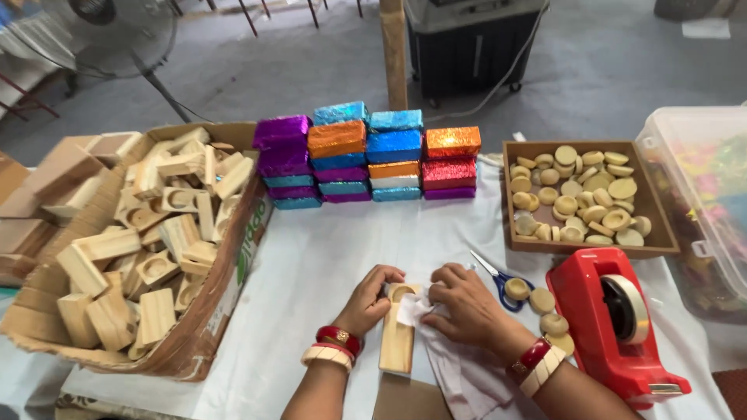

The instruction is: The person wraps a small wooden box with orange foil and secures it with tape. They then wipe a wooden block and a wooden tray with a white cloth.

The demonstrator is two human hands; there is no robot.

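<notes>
Both forearms come up from the bottom edge and angle in toward each other, so that the hands meet near the middle. The left hand [372, 298] is curled, knuckles up, fingers bent down and inward, thumb tucked toward the right hand. Its wrist bends slightly and carries a red bangle above a cream one. The right hand [465, 305] lies flatter and palm down, fingers pointing left and partly bent, fingertips just beside those of the left hand. Its wrist is nearly straight, with a red and a cream bangle too. The right forearm runs off toward the lower right corner, the left one to the bottom edge.
</notes>
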